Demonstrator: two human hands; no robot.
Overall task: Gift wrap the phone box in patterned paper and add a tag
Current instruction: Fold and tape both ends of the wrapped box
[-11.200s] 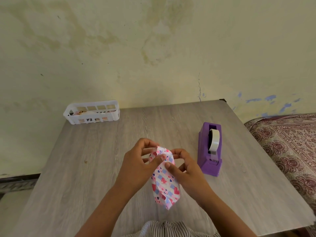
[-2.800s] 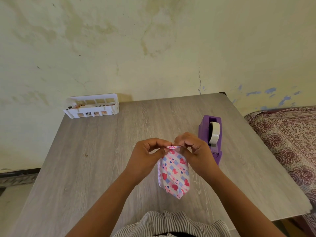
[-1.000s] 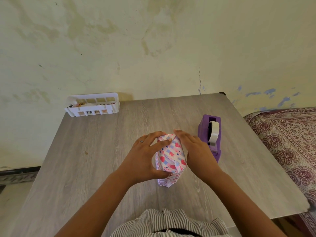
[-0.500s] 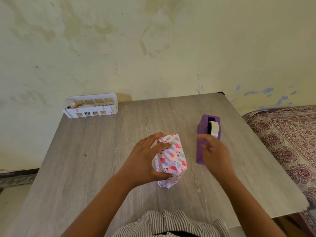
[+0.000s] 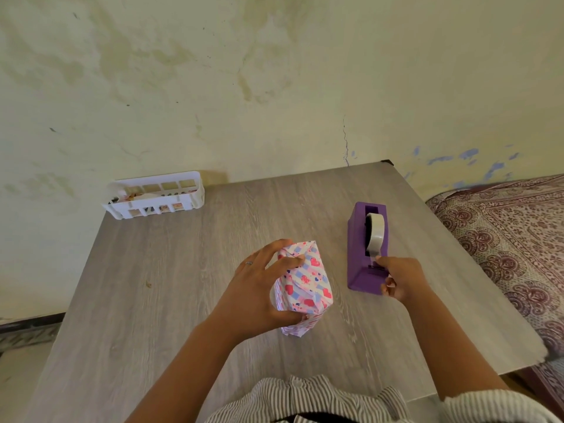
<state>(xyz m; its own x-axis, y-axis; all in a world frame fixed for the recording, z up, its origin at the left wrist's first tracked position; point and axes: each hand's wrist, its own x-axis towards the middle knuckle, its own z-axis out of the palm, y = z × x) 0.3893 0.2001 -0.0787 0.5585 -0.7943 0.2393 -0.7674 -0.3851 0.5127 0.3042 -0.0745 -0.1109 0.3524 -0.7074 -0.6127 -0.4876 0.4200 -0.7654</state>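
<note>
Phone box [image 5: 303, 282] upright on worktop [image 5: 183, 285], end flap pinned by gripping left hand [image 5: 259, 296]; right hand [image 5: 398, 280] moved off to tape dispenser [image 5: 364, 248], pinching tape end — sealing next.

Box wrapped in white paper with pink hearts and blue checks [image 5: 305, 279], standing upright on the grey wood-grain table [image 5: 183, 285], centre of frame, top flaps folded.

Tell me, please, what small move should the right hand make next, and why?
Probably pull a short strip from the tape dispenser: the right hand is at its cutter, while the left hand holds the folded end of the wrapped box shut.
</note>
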